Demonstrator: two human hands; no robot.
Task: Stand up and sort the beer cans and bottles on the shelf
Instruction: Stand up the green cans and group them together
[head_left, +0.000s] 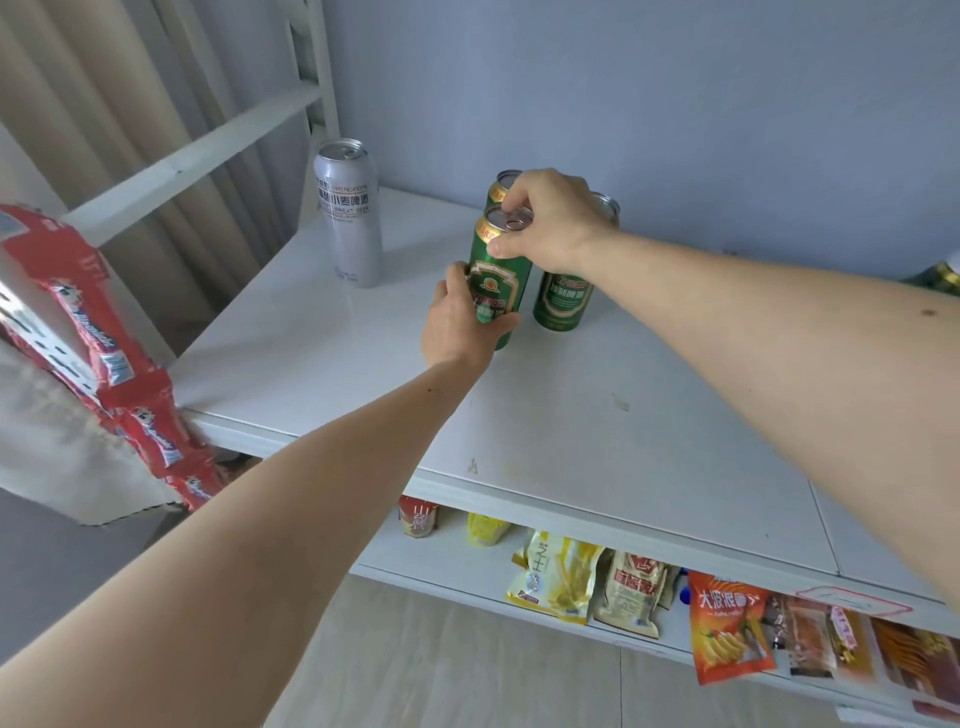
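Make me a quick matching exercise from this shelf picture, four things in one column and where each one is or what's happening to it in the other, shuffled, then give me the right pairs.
Things
1. silver wheat beer can
2. front green beer can
3. orange chip bag
4. red milk carton pack

States
A. on the lower shelf with other snack packets
B. gripped by the left hand and the right hand
C. off the shelf's left end
D. standing alone near the back left corner

Pairs: 1-D, 2-B, 3-A, 4-C
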